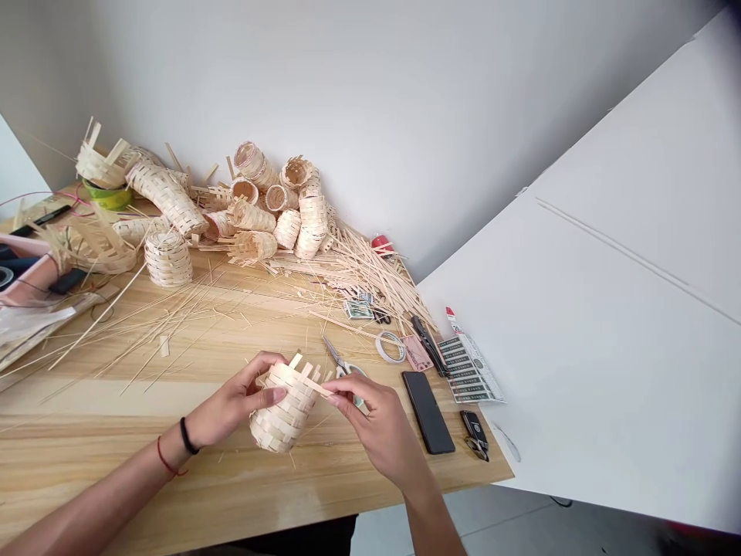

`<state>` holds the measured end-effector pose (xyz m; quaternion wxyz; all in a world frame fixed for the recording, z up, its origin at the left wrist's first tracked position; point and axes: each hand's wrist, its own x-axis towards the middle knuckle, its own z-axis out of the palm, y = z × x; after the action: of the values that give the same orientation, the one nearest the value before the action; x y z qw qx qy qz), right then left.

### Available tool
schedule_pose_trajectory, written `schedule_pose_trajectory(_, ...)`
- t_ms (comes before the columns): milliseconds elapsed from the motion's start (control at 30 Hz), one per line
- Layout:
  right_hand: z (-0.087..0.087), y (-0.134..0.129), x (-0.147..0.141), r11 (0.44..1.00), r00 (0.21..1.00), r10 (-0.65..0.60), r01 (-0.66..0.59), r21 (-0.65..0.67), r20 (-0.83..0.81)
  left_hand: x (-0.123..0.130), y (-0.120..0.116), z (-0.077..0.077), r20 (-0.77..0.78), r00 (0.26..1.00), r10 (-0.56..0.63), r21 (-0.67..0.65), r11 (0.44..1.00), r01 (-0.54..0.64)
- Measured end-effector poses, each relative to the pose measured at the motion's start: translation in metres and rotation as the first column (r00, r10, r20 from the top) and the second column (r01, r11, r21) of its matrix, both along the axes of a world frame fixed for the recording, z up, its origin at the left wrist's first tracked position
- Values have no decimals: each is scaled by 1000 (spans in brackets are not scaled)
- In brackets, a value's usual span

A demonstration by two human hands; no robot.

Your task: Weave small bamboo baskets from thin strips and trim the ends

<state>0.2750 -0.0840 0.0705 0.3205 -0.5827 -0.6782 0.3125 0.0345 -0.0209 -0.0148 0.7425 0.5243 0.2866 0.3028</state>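
A small woven basket (282,417) of pale flat strips is tilted above the wooden table, with several strip ends sticking up at its rim. My left hand (246,395) grips its upper left side, fingers behind and thumb in front. At the rim's right side, my right hand (370,417) pinches the end of a flat strip (309,382) between thumb and fingers. Scissors (341,363) lie on the table just behind my right hand, which partly hides their handles.
Woven tubes (167,197) and small baskets (255,216) are piled at the back, beside loose strips (376,270). A tape roll (390,347), black phone (428,411), car key (475,432) and calendar (470,369) lie at the right. A pink box (38,282) stands at the left.
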Motion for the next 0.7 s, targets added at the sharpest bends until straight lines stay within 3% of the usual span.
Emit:
schedule_pose_trajectory(167,13,6,8,987,980,162,-163,-1,113,-3,2,-3,18,998,-67,-24,997,67)
schedule_pose_trajectory(433,28,15,6,928,927,358,-366,65,114,-7,7,-11,85,978,-192,-87,976,199)
schedule_pose_trajectory(700,42,24,4,879,875,477,-473,-62,79,-11,8,-9,148,944,-296,-142,938,317)
